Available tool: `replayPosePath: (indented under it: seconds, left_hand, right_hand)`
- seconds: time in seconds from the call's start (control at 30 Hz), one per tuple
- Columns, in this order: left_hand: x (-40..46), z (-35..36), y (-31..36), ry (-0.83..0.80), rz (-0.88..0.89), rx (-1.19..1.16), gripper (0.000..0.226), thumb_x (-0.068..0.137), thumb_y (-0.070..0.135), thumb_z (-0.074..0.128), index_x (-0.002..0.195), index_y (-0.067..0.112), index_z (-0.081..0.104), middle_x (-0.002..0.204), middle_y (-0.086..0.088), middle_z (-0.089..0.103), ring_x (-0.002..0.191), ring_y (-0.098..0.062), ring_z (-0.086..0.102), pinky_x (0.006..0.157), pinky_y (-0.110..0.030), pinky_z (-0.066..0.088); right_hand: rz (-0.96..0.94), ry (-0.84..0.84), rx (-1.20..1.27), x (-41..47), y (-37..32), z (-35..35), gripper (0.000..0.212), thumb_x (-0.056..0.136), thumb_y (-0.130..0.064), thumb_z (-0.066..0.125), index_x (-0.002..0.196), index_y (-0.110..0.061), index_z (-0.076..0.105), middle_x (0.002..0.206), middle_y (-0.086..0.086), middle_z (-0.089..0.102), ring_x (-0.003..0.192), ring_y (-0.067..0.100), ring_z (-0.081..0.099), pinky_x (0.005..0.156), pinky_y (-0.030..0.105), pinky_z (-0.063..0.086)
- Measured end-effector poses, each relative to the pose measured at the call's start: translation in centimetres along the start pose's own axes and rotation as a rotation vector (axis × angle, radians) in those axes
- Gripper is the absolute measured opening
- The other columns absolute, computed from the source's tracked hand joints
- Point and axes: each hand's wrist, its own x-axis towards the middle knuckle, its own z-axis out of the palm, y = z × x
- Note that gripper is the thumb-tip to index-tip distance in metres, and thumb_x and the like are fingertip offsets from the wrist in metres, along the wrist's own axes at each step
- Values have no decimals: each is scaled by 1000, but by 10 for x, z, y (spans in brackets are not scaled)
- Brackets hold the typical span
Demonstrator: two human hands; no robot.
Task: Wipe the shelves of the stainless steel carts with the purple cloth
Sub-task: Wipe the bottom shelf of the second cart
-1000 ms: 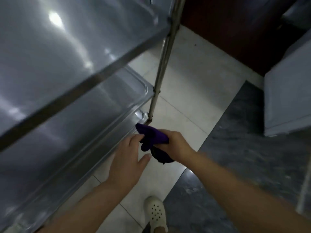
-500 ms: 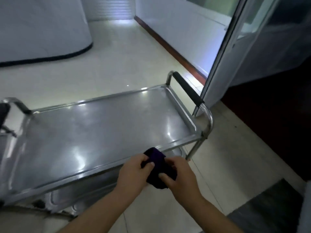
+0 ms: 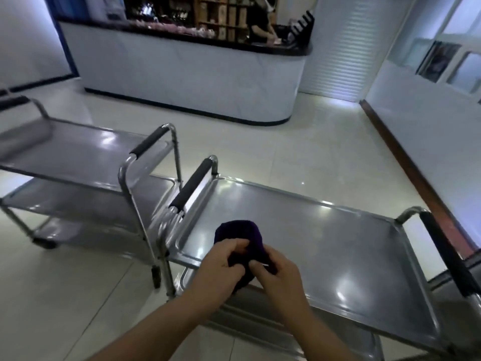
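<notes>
While both hands bunch the purple cloth at 6 o'clock, left hand and right hand pinching its folds with curled fingers, gather it into a flat pad, then sweep the near cart's top shelf toward 12; the second cart waits at 10.

The view now lifts from under the cart's shelves to above its top shelf. A second cart and a counter come into sight beyond it. Both hands, left hand and right hand, now bunch the purple cloth over the near edge of that top shelf.
</notes>
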Motion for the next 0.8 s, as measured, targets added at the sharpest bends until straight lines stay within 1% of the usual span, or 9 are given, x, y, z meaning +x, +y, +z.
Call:
replayPosePath:
  seconds: [0.07, 0.17, 0.27, 0.4, 0.5, 0.57, 0.67, 0.73, 0.8]
  left_hand:
    - [4, -24, -3, 55, 45, 82, 49, 82, 8, 64, 115, 42, 54, 113, 20, 54, 101, 10, 53, 85, -15, 49]
    - [17, -58, -11, 151, 44, 68, 48, 79, 14, 71, 115, 39, 52, 109, 22, 52, 97, 16, 50, 72, -2, 42]
    - [34, -97, -25, 222, 20, 24, 45, 80, 18, 72, 107, 46, 49, 108, 22, 52, 95, 14, 50, 69, -3, 43]
    - [69, -163, -40, 261, 84, 28, 34, 89, 12, 60, 99, 43, 55, 101, 25, 54, 96, 12, 52, 75, -7, 43]
    - [99, -221, -53, 271, 86, -32, 27, 92, 12, 54, 96, 38, 61, 101, 20, 57, 96, 3, 55, 82, -21, 49]
    - [121, -259, -61, 316, 76, -41, 24, 93, 14, 51, 94, 36, 61, 99, 13, 59, 94, -4, 58, 81, -29, 51]
    - [154, -305, -68, 402, 99, 42, 24, 95, 13, 47, 89, 35, 55, 96, 13, 54, 89, -2, 54, 73, -22, 45]
    - [177, -328, -72, 451, 112, 124, 20, 96, 12, 45, 92, 30, 53, 95, 14, 50, 86, 2, 49, 68, -16, 37]
    - [196, -342, -79, 454, 113, 153, 15, 98, 14, 43, 96, 25, 52, 94, 12, 50, 84, -1, 49, 65, -18, 38]
  right_hand:
    - [31, -38, 53, 12, -12, 23, 27, 91, -6, 61, 101, -30, 67, 92, -9, 74, 87, 5, 67, 73, 15, 51]
    - [95, -60, 160, 31, -26, 61, 26, 96, -7, 53, 98, -26, 71, 90, -5, 75, 87, 9, 69, 72, 18, 53]
    - [120, -38, 206, 55, -37, 102, 28, 97, -7, 49, 96, -20, 73, 91, 2, 75, 89, 17, 69, 77, 27, 56]
    - [176, 56, 273, 97, -52, 161, 26, 97, -9, 47, 95, -17, 72, 91, 6, 73, 93, 23, 67, 84, 36, 56]
    - [196, 163, 274, 133, -64, 191, 26, 100, -15, 44, 99, -19, 70, 89, 1, 72, 90, 20, 67, 77, 33, 56]
    - [208, 258, 235, 155, -67, 200, 27, 100, -19, 43, 91, -21, 69, 84, 0, 70, 86, 21, 65, 74, 38, 56]
    - [215, 392, 161, 182, -64, 200, 28, 101, -20, 41, 89, -17, 65, 79, 1, 66, 78, 19, 60, 65, 32, 51]
    - [237, 460, 130, 197, -58, 196, 27, 101, -20, 39, 90, -14, 63, 82, 4, 64, 78, 18, 58, 67, 31, 49]
    - [265, 510, 91, 211, -52, 188, 26, 102, -21, 38, 91, -15, 62, 88, 6, 63, 79, 19, 58, 70, 34, 49]
